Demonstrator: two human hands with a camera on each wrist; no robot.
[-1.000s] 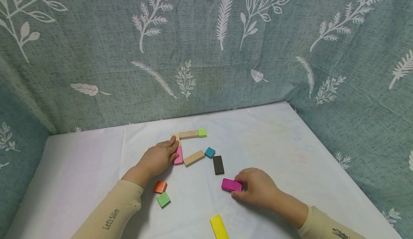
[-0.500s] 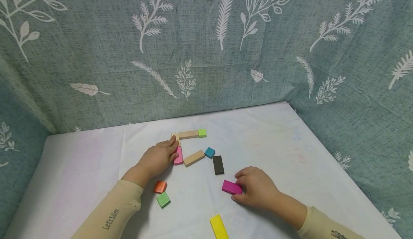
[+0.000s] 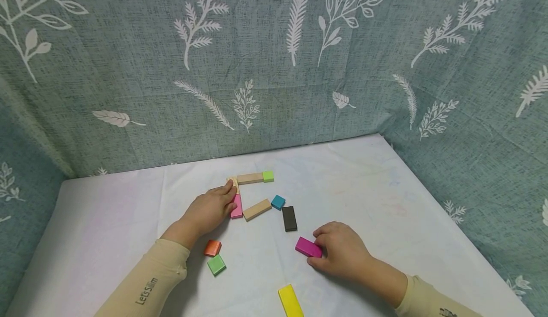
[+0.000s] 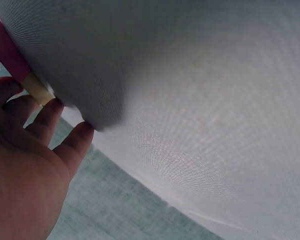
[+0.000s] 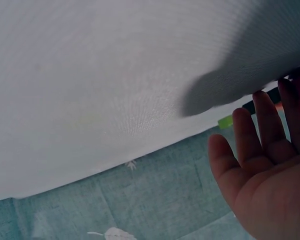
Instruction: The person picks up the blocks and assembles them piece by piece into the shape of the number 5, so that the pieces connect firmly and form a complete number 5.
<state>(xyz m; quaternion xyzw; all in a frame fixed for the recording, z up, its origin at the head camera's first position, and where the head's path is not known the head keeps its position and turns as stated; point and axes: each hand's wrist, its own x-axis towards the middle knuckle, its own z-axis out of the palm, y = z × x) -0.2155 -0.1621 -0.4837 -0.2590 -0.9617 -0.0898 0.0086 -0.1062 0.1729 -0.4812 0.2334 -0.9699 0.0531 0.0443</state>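
Observation:
My left hand lies over the left end of the block row, its fingers reaching onto a pale wooden block. Its thumb touches a pink block; the left wrist view also has this pink block beside the fingers. On the right, a magenta block is held at its right end between the thumb and fingers of my right hand. That end is partly hidden by the hand. A black block lies just beyond the magenta one.
Beyond the pink block, a wooden block meets a lime cube. Another wooden block slants toward a blue cube. Nearer are an orange cube, a green cube and a yellow block. A patterned curtain borders the table.
The magenta block has turned slightly in my right hand, its left end now tilting further away from me. My left hand has stayed where it was.

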